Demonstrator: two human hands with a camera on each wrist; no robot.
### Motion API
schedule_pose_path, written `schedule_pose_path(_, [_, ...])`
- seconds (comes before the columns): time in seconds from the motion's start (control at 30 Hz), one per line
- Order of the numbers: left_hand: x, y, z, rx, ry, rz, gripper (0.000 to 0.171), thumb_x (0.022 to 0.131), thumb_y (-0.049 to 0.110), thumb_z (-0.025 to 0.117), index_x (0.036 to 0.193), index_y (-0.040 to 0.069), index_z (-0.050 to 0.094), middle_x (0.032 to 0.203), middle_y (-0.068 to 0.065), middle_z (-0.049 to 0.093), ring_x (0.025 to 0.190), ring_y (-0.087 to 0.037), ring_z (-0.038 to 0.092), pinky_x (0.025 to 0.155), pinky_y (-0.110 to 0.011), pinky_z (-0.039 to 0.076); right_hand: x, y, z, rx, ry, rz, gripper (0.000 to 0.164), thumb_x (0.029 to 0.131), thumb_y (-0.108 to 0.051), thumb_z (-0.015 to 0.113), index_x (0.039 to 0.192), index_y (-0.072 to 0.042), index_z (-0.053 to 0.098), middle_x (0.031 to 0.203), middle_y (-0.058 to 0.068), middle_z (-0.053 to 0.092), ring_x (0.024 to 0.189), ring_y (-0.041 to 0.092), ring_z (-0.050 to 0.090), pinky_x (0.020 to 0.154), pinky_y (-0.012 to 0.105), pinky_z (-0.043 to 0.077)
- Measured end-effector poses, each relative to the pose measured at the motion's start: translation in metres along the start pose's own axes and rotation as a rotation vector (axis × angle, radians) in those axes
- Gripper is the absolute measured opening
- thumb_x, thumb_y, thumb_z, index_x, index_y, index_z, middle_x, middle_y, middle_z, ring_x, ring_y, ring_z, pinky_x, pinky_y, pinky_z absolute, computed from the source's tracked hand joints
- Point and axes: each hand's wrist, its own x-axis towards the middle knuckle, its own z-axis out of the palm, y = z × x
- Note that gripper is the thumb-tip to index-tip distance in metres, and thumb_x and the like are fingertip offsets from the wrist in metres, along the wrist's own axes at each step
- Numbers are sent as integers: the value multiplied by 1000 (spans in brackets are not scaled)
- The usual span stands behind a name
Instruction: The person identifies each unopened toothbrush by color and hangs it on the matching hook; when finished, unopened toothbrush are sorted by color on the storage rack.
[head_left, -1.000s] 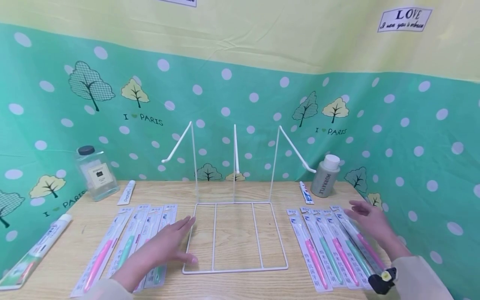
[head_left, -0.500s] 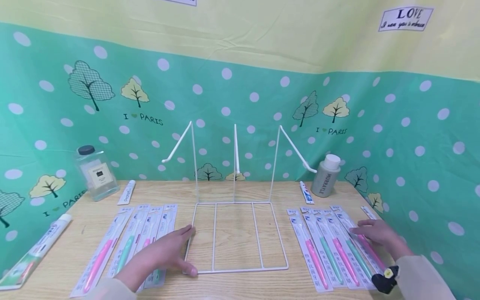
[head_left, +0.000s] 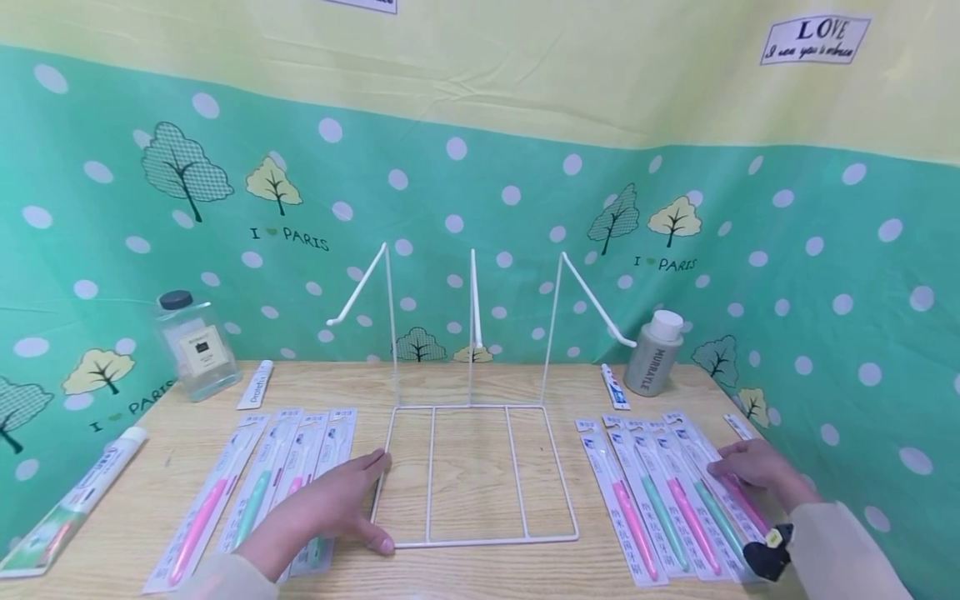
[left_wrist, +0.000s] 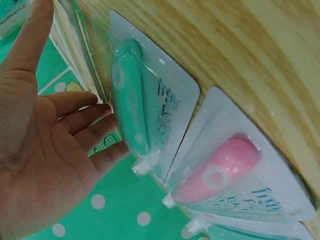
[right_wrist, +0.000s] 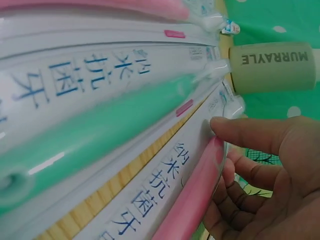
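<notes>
A pink toothbrush pack point(right_wrist: 192, 192), outermost of five to the right of the white wire rack point(head_left: 480, 542), is pinched near its brush-head end by your right hand point(head_left: 757, 465), thumb on the face, fingers curled at the edge. Your left hand point(head_left: 330, 504), apart from the right and gripping nothing, spreads thumb from fingers at the rack's left side, fingertips at the rail and thumb by the front corner. Between your right hand and the rack lie four more toothbrush packs point(head_left: 633, 529), pink and green alternating; four others point(head_left: 198, 529) fan out left of the rack, partly beneath your left forearm. A gray bottle point(head_left: 651, 362) and a small tube point(head_left: 615, 387) stand and lie, respectively, right of the rack's uprights; a clear bottle point(head_left: 198, 354) stands to their left, all on the wooden surface point(head_left: 555, 575).
</notes>
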Motion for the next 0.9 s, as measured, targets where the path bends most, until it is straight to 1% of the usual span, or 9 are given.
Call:
schedule_pose_path(0.13, [0, 1, -1, 0, -12, -5, 119, 43, 61, 74, 133, -8, 37, 139, -27, 32, 125, -43, 33, 102, -51, 29, -3, -2, -3, 28, -13, -39, 65, 74, -29, 71, 112, 18, 46, 87, 14, 60, 77, 23, 56, 69, 36, 47])
schedule_pose_path(0.2, [0, 2, -1, -1, -20, -13, 119, 43, 61, 75, 133, -7, 37, 139, -26, 32, 125, -42, 33, 103, -51, 29, -5, -3, -4, 23, -11, -47, 58, 75, -27, 69, 107, 17, 49, 84, 11, 59, 74, 21, 54, 64, 32, 46])
schedule_pose_path(0.27, [0, 2, -2, -2, -24, -19, 120, 43, 61, 75, 134, -7, 37, 139, -26, 32, 125, -42, 32, 103, -51, 28, -6, -5, -7, 0, -12, -63, 57, 77, -27, 68, 107, 18, 48, 86, 14, 58, 76, 22, 54, 64, 33, 47])
schedule_pose_path(0.37, [0, 3, -2, -2, -27, -19, 120, 43, 61, 75, 134, -7, 36, 140, -25, 31, 126, -42, 32, 103, -51, 28, -9, -10, -13, -56, 3, -89, 61, 80, -29, 66, 111, 19, 45, 96, 26, 55, 83, 29, 54, 67, 36, 48])
schedule_pose_path(0.5, [-1, 3, -2, 0, -30, -16, 120, 43, 60, 75, 135, -7, 35, 141, -26, 30, 126, -42, 31, 103, -51, 28, -15, -19, -21, -83, 31, -143, 65, 82, -34, 64, 115, 19, 42, 102, 31, 52, 86, 31, 55, 67, 38, 50])
schedule_pose_path(0.57, [-1, 4, -2, -5, -37, -19, 120, 44, 60, 75, 135, -7, 35, 141, -26, 29, 126, -43, 31, 103, -52, 28, -19, -23, -24, -87, 51, -173, 63, 82, -35, 63, 113, 17, 44, 99, 28, 54, 83, 28, 55, 64, 35, 50])
schedule_pose_path(0.7, [0, 5, -2, -2, -47, -33, 120, 44, 61, 74, 135, -7, 34, 141, -26, 28, 126, -42, 30, 103, -51, 28, -29, -34, -29, -105, 101, -240, 64, 83, -36, 63, 116, 15, 45, 100, 29, 56, 80, 26, 57, 62, 34, 51])
schedule_pose_path(0.8, [2, 7, -2, 11, -46, -47, 121, 44, 62, 73, 135, -7, 35, 141, -26, 29, 127, -41, 31, 103, -50, 28, -38, -44, -29, -81, 124, -280, 60, 84, -37, 62, 115, 12, 48, 99, 25, 58, 78, 23, 57, 62, 32, 50])
schedule_pose_path(0.9, [3, 8, -2, 16, -48, -56, 122, 43, 62, 74, 134, -9, 35, 140, -27, 29, 126, -42, 31, 103, -50, 28, -47, -55, -28, -48, 135, -294, 63, 84, -41, 61, 119, 10, 47, 103, 24, 59, 83, 23, 57, 64, 33, 51])
